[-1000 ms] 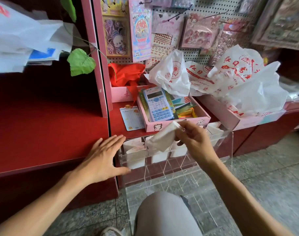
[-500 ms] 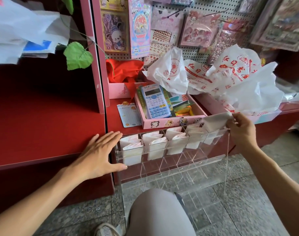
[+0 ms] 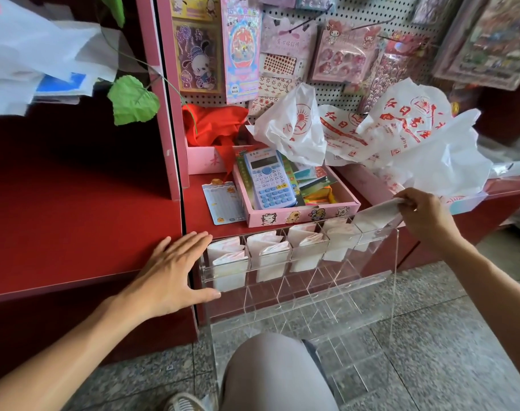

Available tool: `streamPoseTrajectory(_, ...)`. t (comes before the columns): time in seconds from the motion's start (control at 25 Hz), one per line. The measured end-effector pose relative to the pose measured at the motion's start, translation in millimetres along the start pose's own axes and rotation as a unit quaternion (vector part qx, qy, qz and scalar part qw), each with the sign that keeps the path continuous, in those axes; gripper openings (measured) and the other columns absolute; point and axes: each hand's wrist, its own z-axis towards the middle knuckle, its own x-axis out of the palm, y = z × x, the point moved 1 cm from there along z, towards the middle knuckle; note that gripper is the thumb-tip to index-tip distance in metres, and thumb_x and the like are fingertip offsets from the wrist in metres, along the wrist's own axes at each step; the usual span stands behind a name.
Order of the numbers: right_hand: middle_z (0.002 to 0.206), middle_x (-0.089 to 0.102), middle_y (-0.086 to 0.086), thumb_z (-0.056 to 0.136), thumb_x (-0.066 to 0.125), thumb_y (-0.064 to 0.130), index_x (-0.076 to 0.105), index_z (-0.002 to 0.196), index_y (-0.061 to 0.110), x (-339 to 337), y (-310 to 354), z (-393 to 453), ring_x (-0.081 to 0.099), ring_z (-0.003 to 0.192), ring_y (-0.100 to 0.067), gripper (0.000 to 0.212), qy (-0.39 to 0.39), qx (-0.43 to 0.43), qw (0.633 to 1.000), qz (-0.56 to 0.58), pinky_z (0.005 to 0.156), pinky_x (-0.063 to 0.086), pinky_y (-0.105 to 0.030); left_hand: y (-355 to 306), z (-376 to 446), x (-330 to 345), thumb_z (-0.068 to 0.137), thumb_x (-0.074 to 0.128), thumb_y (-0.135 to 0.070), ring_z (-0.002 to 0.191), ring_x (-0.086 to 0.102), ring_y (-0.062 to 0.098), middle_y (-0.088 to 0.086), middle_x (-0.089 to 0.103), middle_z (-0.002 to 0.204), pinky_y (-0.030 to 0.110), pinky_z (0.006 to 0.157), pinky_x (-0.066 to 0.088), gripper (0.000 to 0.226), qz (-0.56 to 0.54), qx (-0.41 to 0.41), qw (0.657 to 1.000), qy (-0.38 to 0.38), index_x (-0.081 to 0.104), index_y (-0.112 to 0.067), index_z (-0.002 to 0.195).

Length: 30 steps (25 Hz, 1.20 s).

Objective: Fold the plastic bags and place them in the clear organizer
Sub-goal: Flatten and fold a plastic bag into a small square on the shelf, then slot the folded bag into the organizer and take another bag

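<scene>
Fingers of our right hand [image 3: 422, 215] pinch a folded bag [image 3: 374, 216] over the clear organizer's [image 3: 395, 292] rightmost top compartment; our left hand [image 3: 170, 274], grip spread flat, touches its left wall.

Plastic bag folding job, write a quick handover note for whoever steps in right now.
Left hand: open, flat against the left end of the clear organizer, steadying it.
Right hand: pinching a folded bag over the rightmost top compartment, not yet released.
Done: the other top-row compartments hold folded bags.
Left: seat this bag, then fold the loose printed bags heaped on the shelf behind. The lower rows look unfilled.
</scene>
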Motion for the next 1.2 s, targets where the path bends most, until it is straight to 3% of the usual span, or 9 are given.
streamPoseTrajectory(0.24,0.087,0.068,-0.016,0.086,0.056,-0.005,0.072,0.099,0.005,-1.1,1.7,4.1,0.058,0.078,-0.028,0.023,-0.002,-0.005,1.000,0.025,0.066,0.037,-0.030,-0.4,-0.8,-0.5,0.050,0.019,-0.104,0.144,-0.008,-0.005,-0.020,-0.004,0.159,0.030,0.119,-0.009,0.131,0.007,0.000,1.000,0.000,0.003,-0.031,0.157)
streamPoseTrajectory(0.36,0.082,0.067,-0.013,0.085,0.056,-0.005,0.074,0.096,0.007,-1.2,6.2,4.3,0.058,0.074,-0.028,0.024,0.002,-0.009,1.000,0.022,0.057,0.039,-0.026,-0.5,-0.8,-0.3,0.050,0.018,-0.104,0.144,-0.008,-0.005,-0.019,-0.003,0.160,0.030,0.119,-0.009,0.130,0.005,0.000,1.000,0.000,0.003,-0.031,0.157)
streamPoseTrajectory(0.48,0.080,0.066,-0.014,0.087,0.057,-0.004,0.072,0.096,0.005,-7.3,13.2,10.4,0.061,0.071,-0.026,0.020,-0.024,0.033,0.989,0.143,0.055,0.047,-0.023,0.6,-0.2,0.4,0.051,0.015,-0.103,0.144,-0.007,-0.005,-0.018,-0.002,0.161,0.031,0.119,-0.008,0.129,0.005,0.001,1.000,-0.002,0.004,-0.031,0.157)
streamPoseTrajectory(0.56,0.082,0.066,-0.016,0.088,0.057,-0.004,0.071,0.096,0.005,-6.1,16.0,11.9,0.062,0.071,-0.025,0.018,-0.002,0.057,0.979,0.193,0.059,0.053,-0.021,1.0,-0.1,0.8,0.051,0.014,-0.103,0.144,-0.009,-0.005,-0.018,-0.002,0.161,0.031,0.120,-0.008,0.129,0.011,0.001,1.000,0.002,0.002,-0.031,0.157)
streamPoseTrajectory(0.72,0.081,0.069,-0.016,0.086,0.060,0.000,0.071,0.089,0.016,9.3,3.1,12.0,0.067,0.079,-0.035,0.019,0.041,0.065,0.991,0.112,0.077,0.059,-0.048,0.6,-0.4,-0.1,0.051,0.013,-0.103,0.144,-0.009,-0.005,-0.017,-0.002,0.162,0.031,0.119,-0.009,0.129,0.013,0.002,1.000,0.000,0.002,-0.031,0.157)
streamPoseTrajectory(0.8,0.080,0.069,-0.017,0.086,0.059,0.002,0.071,0.087,0.018,11.9,-2.3,13.3,0.067,0.081,-0.036,0.020,0.036,0.069,0.993,0.094,0.073,0.058,-0.045,0.1,-1.0,0.1,0.051,0.012,-0.103,0.144,-0.009,-0.005,-0.017,-0.002,0.161,0.031,0.119,-0.009,0.130,0.012,0.002,1.000,0.000,0.002,-0.030,0.157)
streamPoseTrajectory(0.88,0.079,0.069,-0.016,0.086,0.056,0.002,0.073,0.089,0.014,8.8,-2.5,13.7,0.064,0.075,-0.033,0.021,0.037,0.058,0.996,0.059,0.063,0.049,-0.033,0.3,-0.9,0.0,0.051,0.013,-0.103,0.144,-0.008,-0.005,-0.017,-0.002,0.161,0.031,0.119,-0.009,0.129,0.008,0.002,1.000,0.000,0.003,-0.030,0.157)
streamPoseTrajectory(0.96,0.079,0.069,-0.014,0.085,0.055,0.001,0.075,0.092,0.009,3.5,-1.4,15.1,0.060,0.070,-0.029,0.023,0.034,0.027,0.999,0.005,0.061,0.042,-0.029,0.3,-0.7,0.0,0.051,0.013,-0.103,0.144,-0.009,-0.004,-0.018,-0.004,0.160,0.031,0.119,-0.009,0.128,0.010,0.003,1.000,0.001,0.001,-0.030,0.157)
streamPoseTrajectory(1.2,0.078,0.073,-0.009,0.082,0.053,-0.007,0.077,0.084,0.012,6.7,14.8,23.5,0.062,0.062,-0.021,0.031,0.062,-0.130,0.986,-0.081,0.059,0.052,-0.026,0.7,0.4,0.9,0.050,0.011,-0.103,0.143,-0.008,-0.005,-0.017,-0.001,0.161,0.032,0.120,-0.008,0.130,0.011,0.002,1.000,-0.003,0.003,-0.030,0.157)
